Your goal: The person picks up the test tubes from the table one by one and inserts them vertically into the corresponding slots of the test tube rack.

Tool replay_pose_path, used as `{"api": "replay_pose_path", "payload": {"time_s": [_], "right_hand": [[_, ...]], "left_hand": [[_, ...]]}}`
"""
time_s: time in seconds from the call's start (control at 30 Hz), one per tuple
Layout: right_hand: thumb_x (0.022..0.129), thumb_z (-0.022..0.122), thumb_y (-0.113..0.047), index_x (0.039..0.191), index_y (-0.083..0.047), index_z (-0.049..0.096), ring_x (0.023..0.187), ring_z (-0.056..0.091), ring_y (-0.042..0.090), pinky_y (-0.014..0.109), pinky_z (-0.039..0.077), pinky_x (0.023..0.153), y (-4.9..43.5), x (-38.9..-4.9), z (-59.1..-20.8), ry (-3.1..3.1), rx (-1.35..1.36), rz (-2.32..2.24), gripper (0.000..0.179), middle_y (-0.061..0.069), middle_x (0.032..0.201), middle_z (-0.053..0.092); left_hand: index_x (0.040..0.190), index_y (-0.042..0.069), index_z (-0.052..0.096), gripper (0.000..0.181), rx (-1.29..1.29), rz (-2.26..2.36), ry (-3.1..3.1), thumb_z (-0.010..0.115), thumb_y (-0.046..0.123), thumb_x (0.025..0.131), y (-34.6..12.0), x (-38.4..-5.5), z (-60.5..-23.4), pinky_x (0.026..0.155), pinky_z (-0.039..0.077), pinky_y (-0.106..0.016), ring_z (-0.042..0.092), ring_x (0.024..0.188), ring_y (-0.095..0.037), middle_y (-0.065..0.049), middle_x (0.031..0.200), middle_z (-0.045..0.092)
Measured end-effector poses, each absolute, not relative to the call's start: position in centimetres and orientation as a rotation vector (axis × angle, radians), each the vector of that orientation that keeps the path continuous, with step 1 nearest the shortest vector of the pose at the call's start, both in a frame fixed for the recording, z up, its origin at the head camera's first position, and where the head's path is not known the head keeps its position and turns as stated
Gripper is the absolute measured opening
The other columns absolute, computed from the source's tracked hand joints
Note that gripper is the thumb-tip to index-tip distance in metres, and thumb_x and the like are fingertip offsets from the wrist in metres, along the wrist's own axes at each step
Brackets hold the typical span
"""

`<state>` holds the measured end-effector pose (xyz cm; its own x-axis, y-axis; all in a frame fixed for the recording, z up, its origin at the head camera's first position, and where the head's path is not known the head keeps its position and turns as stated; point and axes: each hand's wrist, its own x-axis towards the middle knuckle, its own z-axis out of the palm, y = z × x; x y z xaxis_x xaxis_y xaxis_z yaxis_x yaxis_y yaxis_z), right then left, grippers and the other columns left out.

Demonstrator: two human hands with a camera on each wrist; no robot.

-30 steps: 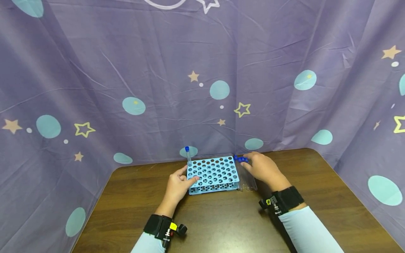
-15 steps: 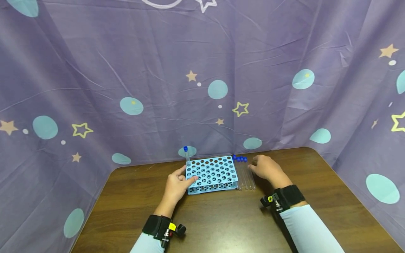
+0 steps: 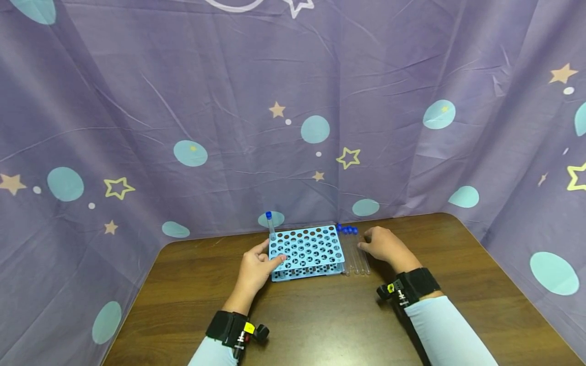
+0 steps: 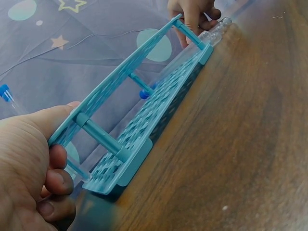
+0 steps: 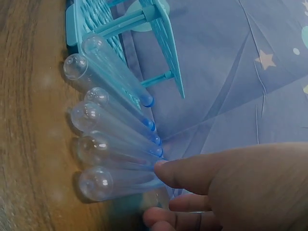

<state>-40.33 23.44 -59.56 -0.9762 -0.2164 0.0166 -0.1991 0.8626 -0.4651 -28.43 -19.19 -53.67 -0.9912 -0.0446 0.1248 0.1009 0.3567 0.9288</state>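
A light-blue test tube rack (image 3: 306, 249) with rows of round holes stands on the table. My left hand (image 3: 255, 267) grips its left end, thumb on the upper plate and fingers curled beneath it, as the left wrist view shows. One blue-capped test tube (image 3: 271, 226) stands upright in the rack's back left corner. Several clear test tubes (image 5: 115, 144) with blue caps lie side by side along the rack's right end, rounded ends towards me. Beside the outermost tubes is my right hand (image 3: 386, 246), its thumb tip close to or touching one; its fingers look loosely bent, holding nothing.
The brown wooden table (image 3: 320, 325) carries the rack and tubes. A purple curtain (image 3: 247, 101) with stars and dots hangs right behind its back edge, close to the tube caps.
My right hand has moved off the blue caps to the right side of the lying tubes, uncovering them. My left hand keeps its grip on the rack. The head view has shifted slightly.
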Motion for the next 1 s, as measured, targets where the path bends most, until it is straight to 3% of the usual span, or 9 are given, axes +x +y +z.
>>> {"api": "replay_pose_path", "payload": {"time_s": [0.13,0.33,0.43,0.57,0.77,1.0], "right_hand": [[0.095,0.086,-0.058,0.136,-0.001,0.080,0.132,0.073,0.051,0.067,0.058,0.113,24.0,-41.4,-60.9,2.992,-0.353,-0.755,0.071,0.023,0.137,0.080],[0.097,0.086,-0.044,0.134,0.001,0.080,0.125,0.077,0.047,0.063,0.062,0.108,23.1,-40.0,-59.1,3.006,-0.317,-0.746,0.059,0.023,0.133,0.081],[0.098,0.084,-0.034,0.137,0.006,0.075,0.098,0.083,0.039,0.053,0.069,0.087,21.9,-37.6,-55.9,2.935,-0.264,-0.821,0.057,0.025,0.125,0.082],[0.100,0.083,-0.022,0.138,0.012,0.071,0.063,0.076,0.024,0.038,0.064,0.057,20.3,-34.4,-52.0,2.833,-0.191,-0.954,0.052,0.023,0.103,0.081],[0.101,0.082,-0.021,0.114,0.004,0.075,0.057,0.070,0.019,0.033,0.060,0.055,19.7,-33.3,-51.2,2.868,-0.157,-0.941,0.029,0.009,0.078,0.075],[0.101,0.079,-0.021,0.115,0.003,0.073,0.055,0.070,0.018,0.033,0.058,0.056,19.7,-33.8,-51.7,2.871,-0.132,-0.915,0.028,0.006,0.070,0.073]], "left_hand": [[0.162,-0.004,0.058,0.088,-0.046,-1.716,-2.479,0.099,0.028,0.091,-19.2,-28.5,-53.7,0.048,0.029,-0.022,0.036,0.051,-0.005,0.011,0.054,0.046],[0.162,-0.004,0.058,0.088,-0.046,-1.722,-2.476,0.098,0.027,0.091,-19.1,-28.5,-53.6,0.048,0.029,-0.022,0.036,0.051,-0.005,0.011,0.054,0.045],[0.162,-0.004,0.058,0.087,-0.045,-1.710,-2.477,0.098,0.028,0.091,-19.1,-28.4,-53.6,0.048,0.029,-0.022,0.036,0.051,-0.005,0.011,0.054,0.045],[0.162,-0.004,0.059,0.086,-0.045,-1.699,-2.479,0.098,0.027,0.091,-19.1,-28.4,-53.6,0.048,0.028,-0.022,0.035,0.051,-0.005,0.011,0.054,0.045],[0.162,-0.003,0.058,0.087,-0.044,-1.707,-2.477,0.098,0.027,0.091,-19.1,-28.4,-53.6,0.048,0.029,-0.023,0.035,0.051,-0.005,0.011,0.054,0.045],[0.162,-0.003,0.058,0.087,-0.052,-1.733,-2.466,0.098,0.027,0.092,-19.2,-28.4,-53.7,0.047,0.027,-0.023,0.034,0.050,-0.005,0.011,0.053,0.044]]}}
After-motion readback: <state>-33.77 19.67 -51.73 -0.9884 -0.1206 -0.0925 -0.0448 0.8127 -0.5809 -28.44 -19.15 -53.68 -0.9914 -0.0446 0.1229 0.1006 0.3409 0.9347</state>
